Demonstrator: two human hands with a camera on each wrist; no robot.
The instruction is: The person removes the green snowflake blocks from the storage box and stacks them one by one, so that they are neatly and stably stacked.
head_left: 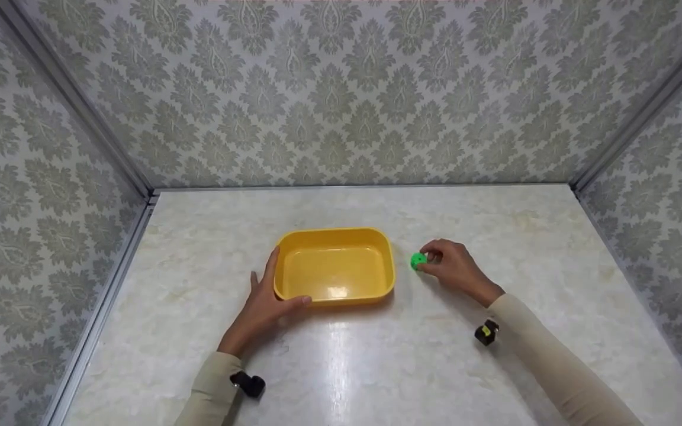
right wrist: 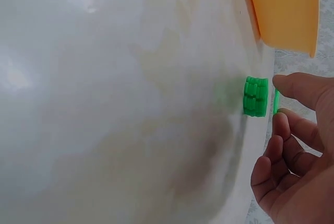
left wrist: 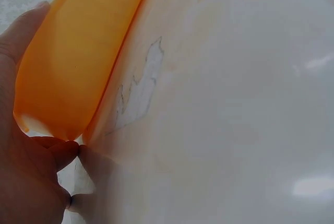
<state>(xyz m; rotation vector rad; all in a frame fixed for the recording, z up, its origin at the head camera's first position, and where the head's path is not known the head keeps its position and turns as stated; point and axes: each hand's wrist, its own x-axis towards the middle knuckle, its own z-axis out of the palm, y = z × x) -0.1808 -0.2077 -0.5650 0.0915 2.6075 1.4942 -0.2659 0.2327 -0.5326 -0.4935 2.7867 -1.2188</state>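
Note:
A yellow plastic basin [head_left: 335, 300] sits upright on the table, and nothing lies inside it. My left hand [head_left: 267, 302] holds its left end, thumb along the front wall and fingers against the left side; the left wrist view shows the same hand around the basin's end [left wrist: 78, 51]. To the right of the basin, my right hand [head_left: 453, 266] pinches a small green wheel [head_left: 417, 261] between thumb and index finger. Seen from the right wrist, the wheel has a toothed tread [right wrist: 255, 96] and a thin green edge [right wrist: 276, 102] between the fingertips. The other fingers are curled.
The tabletop [head_left: 199, 236] is pale and marbled, with bright light reflections. Patterned wallpaper panels [head_left: 329, 89] enclose it at the back and both sides, with grey metal rails along their corners. Small black cameras [head_left: 486, 332] sit at both wrists.

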